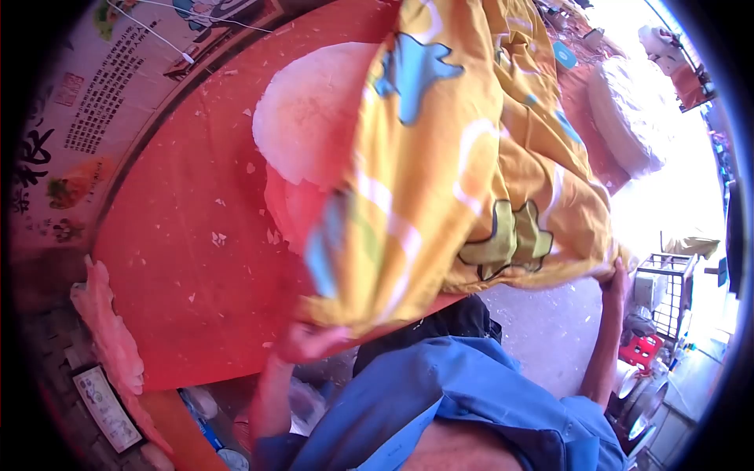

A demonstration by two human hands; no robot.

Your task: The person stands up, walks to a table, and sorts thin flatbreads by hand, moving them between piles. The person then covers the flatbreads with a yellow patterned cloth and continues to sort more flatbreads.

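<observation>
Head view: yellow cartoon-print cloth held up and spread over the red counter, covering part of a stack of round white flatbreads. At the cloth's near lower corner, left hand, grip pinched tight on the hem. At the far corner, past the counter's edge, right hand, grip closed on the cloth's edge. Farther off, just beside the cloth, a second white stack. Below, blue shirt.
</observation>
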